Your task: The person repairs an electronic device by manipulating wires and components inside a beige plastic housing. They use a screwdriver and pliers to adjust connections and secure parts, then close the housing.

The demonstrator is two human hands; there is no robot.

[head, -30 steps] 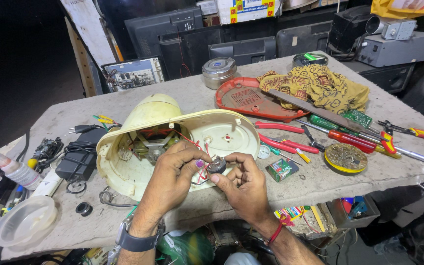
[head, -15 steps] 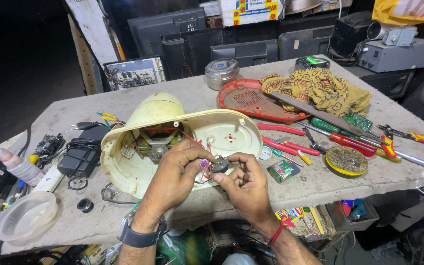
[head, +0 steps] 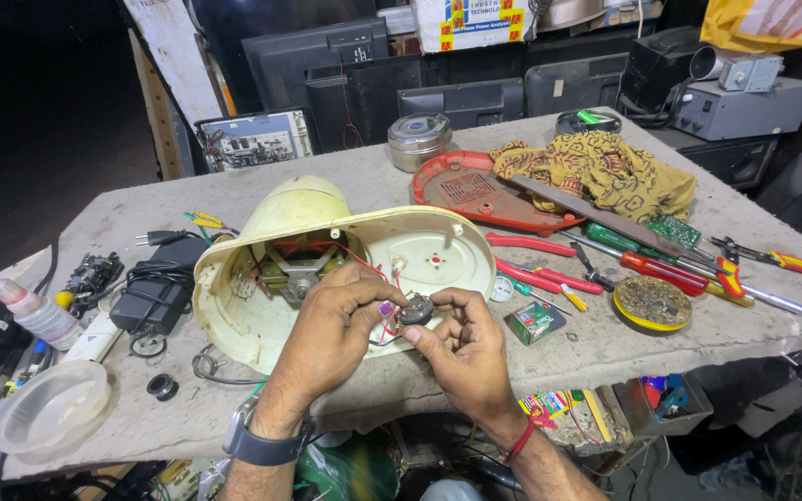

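Both the left hand (head: 327, 320) and right hand (head: 461, 348) pinch a small round part (head: 415, 309) over the cream housing (head: 262, 320) on the table (head: 605, 343).

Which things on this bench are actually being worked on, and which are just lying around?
In use: left hand, right hand, small round part with red wires, cream appliance shell.

Lying about: pliers, screwdrivers, yellow cloth, steel tin, red cover.
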